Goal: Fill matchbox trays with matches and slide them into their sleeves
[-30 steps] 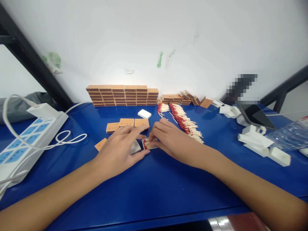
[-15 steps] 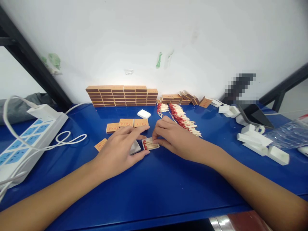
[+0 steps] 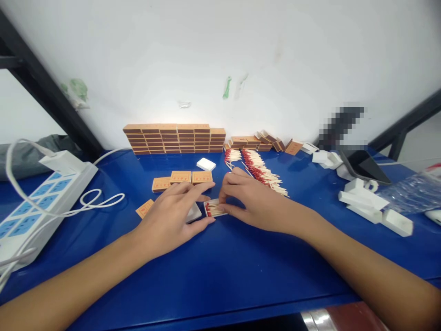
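1. Head view, main item: match tray (image 3: 214, 209), a small white drawer packed with red-tipped matches. It lies flat on the blue table (image 3: 220, 276), between the two hands, near the middle of the work surface.
2. Right hand (image 3: 251, 200): fingers curled, fingertips on the far edge of the match tray's right end and thumb on its near edge, a narrow pinch across the tray.
3. Left hand (image 3: 168, 220): palm down, fingers spread wide and grasping nothing. It rests over an empty white tray (image 3: 193, 212), with forefinger and thumb tip reaching the match tray's left end.
4. Row of three orange sleeves (image 3: 182, 177): flat on the table, just beyond the left hand's fingers.
5. Single orange sleeve (image 3: 144, 208): flat, just left of the left hand.
6. Small white box (image 3: 206, 163): alone, beyond the row of three.
7. Stacked matchboxes (image 3: 175, 137): a neat block several layers high against the wall.
8. Loose orange boxes (image 3: 265, 140): an untidy heap to the right of the block.
9. Loose matches (image 3: 263, 174): a long pile running from the heap toward the right hand.
10. White trays (image 3: 365, 200): scattered at the right, beside a clear plastic bag (image 3: 413, 191).
11. Power strip (image 3: 44, 193): far left, with a looped white cable (image 3: 99, 200).
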The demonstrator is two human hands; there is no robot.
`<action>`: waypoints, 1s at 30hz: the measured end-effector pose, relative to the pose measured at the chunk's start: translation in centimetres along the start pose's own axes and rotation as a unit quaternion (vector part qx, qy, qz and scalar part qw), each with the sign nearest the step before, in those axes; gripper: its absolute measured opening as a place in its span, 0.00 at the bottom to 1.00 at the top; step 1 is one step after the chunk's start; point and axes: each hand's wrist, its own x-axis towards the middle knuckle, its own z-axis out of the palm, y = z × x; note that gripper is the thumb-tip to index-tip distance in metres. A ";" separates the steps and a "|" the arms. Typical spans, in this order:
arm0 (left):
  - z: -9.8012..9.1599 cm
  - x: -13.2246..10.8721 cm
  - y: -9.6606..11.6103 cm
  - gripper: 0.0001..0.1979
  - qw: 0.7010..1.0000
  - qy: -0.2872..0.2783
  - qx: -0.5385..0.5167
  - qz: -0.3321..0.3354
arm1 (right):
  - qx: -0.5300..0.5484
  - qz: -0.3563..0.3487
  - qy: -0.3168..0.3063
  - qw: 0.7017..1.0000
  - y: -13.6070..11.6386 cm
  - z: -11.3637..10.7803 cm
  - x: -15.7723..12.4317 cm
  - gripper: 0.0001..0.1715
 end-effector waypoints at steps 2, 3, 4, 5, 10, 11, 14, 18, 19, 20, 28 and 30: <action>0.0 -0.1 0.0 0.34 1.000 -0.001 0.000 -0.004 | 0.009 0.003 0.003 1.000 0.3 -0.2 0.0 0.03; 0.1 -0.1 -0.1 0.34 1.000 0.000 0.000 -0.004 | 0.013 0.005 0.010 1.000 0.7 -0.4 0.1 0.04; 0.1 -0.1 -0.1 0.34 1.000 0.002 -0.001 -0.003 | 0.013 0.011 0.025 1.000 1.3 -0.5 0.1 0.05; 0.1 -0.1 -0.1 0.34 1.000 0.004 -0.002 -0.001 | 0.007 0.023 0.049 0.999 2.1 -0.6 0.2 0.07; 0.2 0.0 0.0 0.33 1.000 0.001 -0.007 0.005 | -0.082 0.142 0.164 0.973 7.3 -0.4 1.3 0.08; 0.1 0.0 0.1 0.32 1.000 -0.001 -0.007 0.002 | -0.093 0.159 0.166 0.969 8.0 -0.3 1.6 0.09; 0.1 0.0 0.1 0.32 1.000 -0.008 -0.004 -0.008 | -0.108 0.161 0.137 0.971 9.0 -0.1 2.3 0.07; 0.1 -0.1 0.0 0.31 1.000 -0.007 -0.004 -0.012 | -0.108 0.144 0.098 0.979 8.7 -0.1 2.4 0.03; 0.1 -0.1 0.0 0.31 1.000 -0.005 -0.005 -0.009 | -0.109 0.148 0.093 0.979 8.5 -0.1 2.4 0.02; 0.1 -0.2 -0.1 0.32 1.000 -0.004 -0.005 -0.006 | -0.111 0.155 0.091 0.977 8.5 -0.1 2.4 0.02; 0.3 -0.3 -0.1 0.31 1.000 0.002 -0.015 0.000 | -0.123 0.228 0.147 0.955 8.4 0.7 4.4 0.13; 0.3 -0.3 -0.1 0.31 1.000 0.002 -0.012 -0.004 | -0.126 0.223 0.135 0.957 8.4 0.8 4.6 0.09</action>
